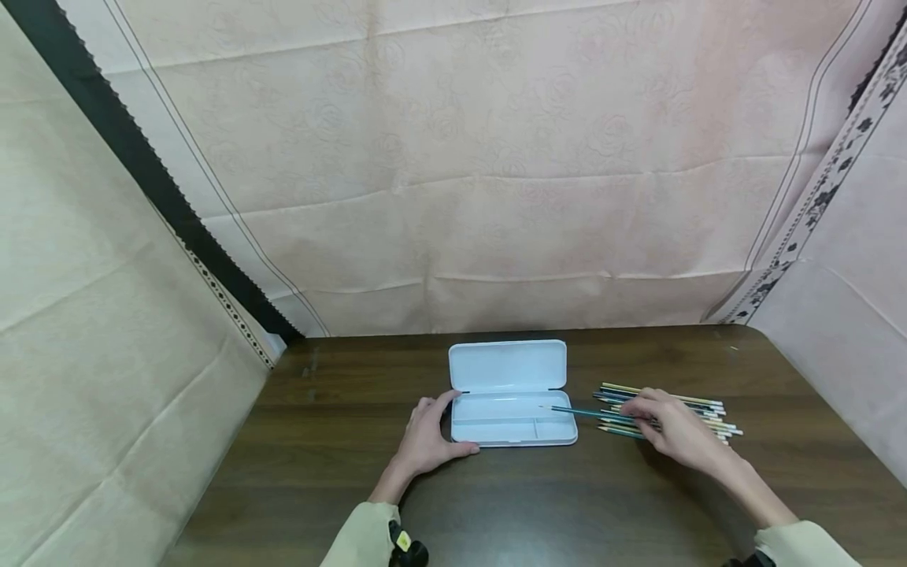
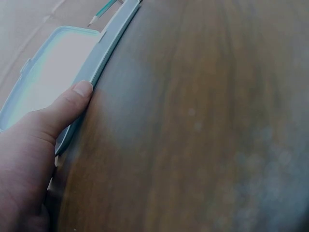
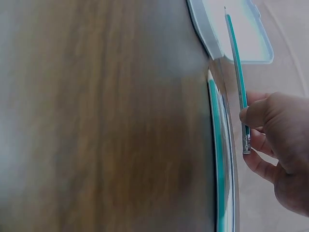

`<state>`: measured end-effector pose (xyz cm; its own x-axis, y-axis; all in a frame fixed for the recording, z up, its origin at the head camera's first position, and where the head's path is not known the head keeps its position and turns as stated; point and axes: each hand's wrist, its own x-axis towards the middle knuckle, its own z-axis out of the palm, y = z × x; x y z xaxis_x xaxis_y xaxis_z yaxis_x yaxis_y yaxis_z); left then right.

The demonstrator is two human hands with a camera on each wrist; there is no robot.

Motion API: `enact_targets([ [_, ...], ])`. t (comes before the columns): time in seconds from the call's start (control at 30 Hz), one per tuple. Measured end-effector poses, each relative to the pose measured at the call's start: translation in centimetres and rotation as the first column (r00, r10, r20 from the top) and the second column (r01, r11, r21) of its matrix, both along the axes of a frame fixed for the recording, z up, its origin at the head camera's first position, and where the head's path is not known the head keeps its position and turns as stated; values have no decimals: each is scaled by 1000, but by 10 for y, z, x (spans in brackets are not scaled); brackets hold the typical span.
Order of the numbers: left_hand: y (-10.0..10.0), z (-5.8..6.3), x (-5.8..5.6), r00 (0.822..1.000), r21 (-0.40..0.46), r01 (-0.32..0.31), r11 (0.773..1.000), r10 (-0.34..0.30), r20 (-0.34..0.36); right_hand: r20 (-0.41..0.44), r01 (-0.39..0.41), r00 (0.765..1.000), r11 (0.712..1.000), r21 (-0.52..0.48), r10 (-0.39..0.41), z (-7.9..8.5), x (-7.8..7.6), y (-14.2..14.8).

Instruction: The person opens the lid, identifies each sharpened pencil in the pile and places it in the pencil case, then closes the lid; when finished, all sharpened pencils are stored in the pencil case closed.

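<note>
A light-blue pencil case (image 1: 496,405) lies open on the table, its lid (image 1: 507,365) tipped back at the far side. My left hand (image 1: 428,441) holds the case by its left end, thumb at the near edge and fingers at the far corner. In my right hand (image 1: 669,425) a teal pencil (image 3: 235,58) is pinched near its blunt end. Its sharpened tip points left and overlaps the case's right part in the head view. Beneath and around the right hand lies a loose bunch of pencils (image 1: 708,406), partly covered by that hand.
The brown wooden table (image 1: 340,441) reaches back to a pale cloth wall (image 1: 496,197), with more cloth on both sides. A low divider (image 1: 534,429) marks off small sections along the near side of the case.
</note>
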<state>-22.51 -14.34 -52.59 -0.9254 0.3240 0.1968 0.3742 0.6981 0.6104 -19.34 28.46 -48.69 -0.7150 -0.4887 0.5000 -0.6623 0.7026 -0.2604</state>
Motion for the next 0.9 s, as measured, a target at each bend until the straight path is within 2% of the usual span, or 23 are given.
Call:
enact_targets([
  [0.27, 0, 2, 1, 1000, 7, -2, 1000, 2, 4, 20, -11, 1000, 1000, -7, 11, 7, -7, -17],
  [0.47, 0, 3, 2, 1000, 8, -5, 1000, 5, 10, 98, 8, 995, 1000, -1, -7, 10, -11, -28],
  [0.9, 1, 4, 2, 1000, 2, -7, 1000, 7, 19, 197, 2, 980, 1000, -9, 0, 10, -21, -50],
])
